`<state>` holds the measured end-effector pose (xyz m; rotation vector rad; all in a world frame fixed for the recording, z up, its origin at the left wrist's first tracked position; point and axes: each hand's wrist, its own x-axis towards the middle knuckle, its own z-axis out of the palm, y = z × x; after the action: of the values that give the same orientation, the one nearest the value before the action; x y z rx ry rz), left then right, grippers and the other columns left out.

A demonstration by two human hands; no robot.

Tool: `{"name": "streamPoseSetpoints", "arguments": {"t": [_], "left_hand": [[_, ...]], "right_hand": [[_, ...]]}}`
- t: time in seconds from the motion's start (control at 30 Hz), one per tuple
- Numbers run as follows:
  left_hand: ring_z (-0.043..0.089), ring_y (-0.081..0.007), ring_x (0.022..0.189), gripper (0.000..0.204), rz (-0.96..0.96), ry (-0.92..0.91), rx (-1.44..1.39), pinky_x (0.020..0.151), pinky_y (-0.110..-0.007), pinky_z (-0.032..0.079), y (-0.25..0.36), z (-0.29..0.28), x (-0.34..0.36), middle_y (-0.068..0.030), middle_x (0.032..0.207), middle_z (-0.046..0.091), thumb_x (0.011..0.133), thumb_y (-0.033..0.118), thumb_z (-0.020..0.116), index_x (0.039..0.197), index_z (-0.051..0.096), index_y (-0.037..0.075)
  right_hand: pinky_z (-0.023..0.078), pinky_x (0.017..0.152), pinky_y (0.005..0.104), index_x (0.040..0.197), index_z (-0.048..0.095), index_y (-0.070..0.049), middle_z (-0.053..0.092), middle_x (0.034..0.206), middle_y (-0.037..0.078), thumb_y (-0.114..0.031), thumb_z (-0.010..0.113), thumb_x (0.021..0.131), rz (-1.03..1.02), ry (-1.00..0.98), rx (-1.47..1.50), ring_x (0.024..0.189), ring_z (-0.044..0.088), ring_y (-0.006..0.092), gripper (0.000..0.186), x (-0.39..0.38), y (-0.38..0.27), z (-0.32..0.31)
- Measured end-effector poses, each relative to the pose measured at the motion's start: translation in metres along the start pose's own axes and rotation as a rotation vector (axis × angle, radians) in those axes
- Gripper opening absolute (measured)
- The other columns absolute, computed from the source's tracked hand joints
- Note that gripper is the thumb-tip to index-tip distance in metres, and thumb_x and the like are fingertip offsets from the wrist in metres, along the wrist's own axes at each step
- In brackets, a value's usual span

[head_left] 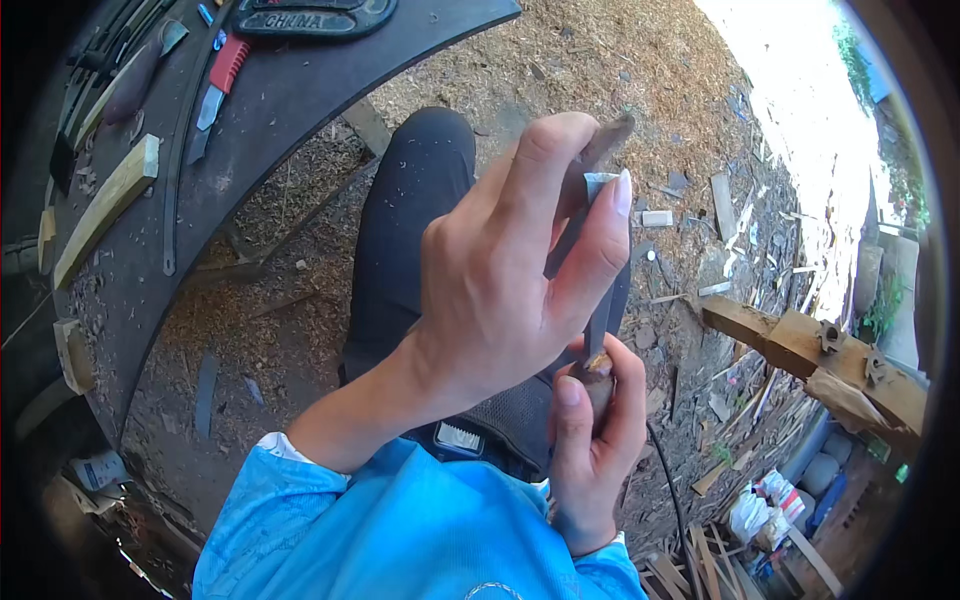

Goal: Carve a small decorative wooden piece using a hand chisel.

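Observation:
In front of my lap, my right hand (598, 430) is closed round the wooden handle (597, 385) of a long, dark, flat metal tool (597, 325). The tool points up and away from me, and its kind is unclear because my fingers cover much of it. Farther along it, my left hand (510, 250) is closed, with thumb and fingers pinching a small pale-edged piece (597, 184) at the metal. Most of that piece is hidden. The dark tip (612, 135) shows just beyond my left fingers.
A dark curved-edge table (290, 110) at the left carries a red utility knife (224, 75), a clamp (315, 18), a metal strip (172, 200) and a curved wooden piece (110, 210). Shavings and scraps cover the ground (600, 60). A wooden beam (790, 340) juts in at right.

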<state>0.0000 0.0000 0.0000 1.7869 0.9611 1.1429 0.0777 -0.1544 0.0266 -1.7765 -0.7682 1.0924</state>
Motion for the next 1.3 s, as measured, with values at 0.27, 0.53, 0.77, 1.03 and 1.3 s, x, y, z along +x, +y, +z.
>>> {"name": "streamPoseSetpoints", "arguments": {"t": [0.27, 0.53, 0.77, 1.03, 1.3], "left_hand": [[0.061, -0.0041, 0.081, 0.029, -0.073, 0.017, -0.200, 0.065, -0.018, 0.049, -0.002, 0.002, -0.007, -0.0047, 0.094, 0.067, 0.103, 0.014, 0.064, 0.126, 0.051, 0.001], [0.059, -0.0020, 0.087, 0.034, -0.058, 0.014, -0.257, 0.071, -0.018, 0.049, -0.009, -0.014, -0.003, -0.0032, 0.101, 0.064, 0.100, 0.012, 0.067, 0.127, 0.049, 0.001], [0.054, 0.0002, 0.066, 0.029, 0.062, -0.031, -0.112, 0.052, -0.018, 0.041, -0.008, -0.021, 0.002, -0.0020, 0.089, 0.060, 0.097, 0.008, 0.066, 0.119, 0.050, 0.001], [0.053, -0.0018, 0.066, 0.025, 0.049, 0.094, -0.164, 0.053, -0.020, 0.042, 0.002, 0.001, 0.001, -0.0019, 0.086, 0.058, 0.099, 0.011, 0.063, 0.118, 0.050, 0.000], [0.048, 0.0013, 0.071, 0.029, -0.028, 0.043, -0.407, 0.060, -0.016, 0.040, 0.011, 0.006, -0.002, 0.0011, 0.086, 0.059, 0.101, 0.013, 0.068, 0.120, 0.049, 0.001]], "right_hand": [[0.052, 0.079, 0.0291, 0.132, 0.053, 0.004, 0.068, 0.098, 0.013, -0.008, 0.068, 0.097, -0.358, 0.209, -0.210, 0.087, 0.066, 0.0168, 0.040, 0.012, 0.022, 0.028], [0.049, 0.081, 0.0260, 0.130, 0.057, 0.004, 0.068, 0.100, 0.010, -0.016, 0.071, 0.095, -0.031, -0.007, -0.040, 0.090, 0.063, 0.0129, 0.042, 0.005, -0.008, -0.013], [0.050, 0.082, 0.0266, 0.129, 0.060, 0.004, 0.070, 0.100, 0.011, -0.013, 0.072, 0.093, 0.008, -0.082, -0.057, 0.091, 0.065, 0.0136, 0.041, 0.001, -0.026, -0.032], [0.052, 0.083, 0.0296, 0.134, 0.053, 0.006, 0.069, 0.104, 0.013, -0.009, 0.069, 0.096, -0.118, 0.059, -0.022, 0.091, 0.066, 0.0171, 0.044, -0.005, 0.005, 0.010], [0.053, 0.082, 0.0298, 0.133, 0.052, 0.006, 0.069, 0.107, 0.015, -0.011, 0.069, 0.097, -0.554, 0.295, -0.183, 0.094, 0.067, 0.0175, 0.044, 0.018, 0.027, 0.025]]}}
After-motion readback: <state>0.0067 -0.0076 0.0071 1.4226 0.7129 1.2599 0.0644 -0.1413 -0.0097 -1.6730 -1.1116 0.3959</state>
